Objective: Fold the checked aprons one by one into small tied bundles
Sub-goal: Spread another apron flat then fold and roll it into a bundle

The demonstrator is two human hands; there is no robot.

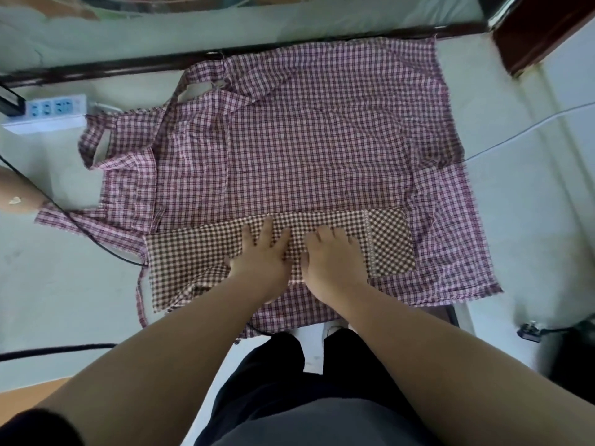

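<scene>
A brown-and-white checked apron (386,243), folded into a long strip, lies across the near part of a larger pink-and-maroon checked apron (315,136) spread flat on the pale table (58,272). My left hand (260,255) and my right hand (331,255) rest side by side on the middle of the brown strip, palms down, fingers straight and pointing away from me. The pink apron's straps and neck loop (103,140) trail off to the left. A thin strap (140,297) hangs at the brown strip's left end.
A white power strip (48,111) sits at the far left, and a black cable (96,243) runs under the aprons' left side. A white cable (528,127) crosses the right of the table. Another person's arm (16,191) shows at the left edge.
</scene>
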